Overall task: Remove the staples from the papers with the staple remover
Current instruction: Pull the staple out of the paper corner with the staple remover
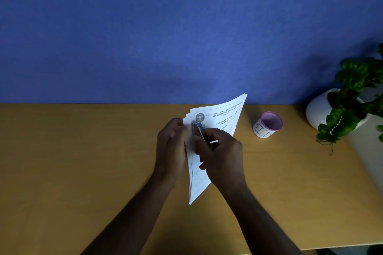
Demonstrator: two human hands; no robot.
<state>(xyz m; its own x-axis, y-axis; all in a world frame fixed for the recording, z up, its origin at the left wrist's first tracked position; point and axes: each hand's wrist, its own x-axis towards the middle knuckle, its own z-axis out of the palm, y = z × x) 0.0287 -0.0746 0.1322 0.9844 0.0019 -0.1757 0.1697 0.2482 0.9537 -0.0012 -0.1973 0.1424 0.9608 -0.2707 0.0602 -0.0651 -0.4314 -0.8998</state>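
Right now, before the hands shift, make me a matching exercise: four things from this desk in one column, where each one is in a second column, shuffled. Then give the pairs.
Things
1. papers
2. staple remover
3. purple-rimmed cup
4. plant

Places
A. in the right hand, at the papers' top corner
B. far right, in a white pot
C. held along one edge by the left hand
D. standing alone on the table, right of both hands

Pairs: 1-C, 2-A, 3-D, 4-B
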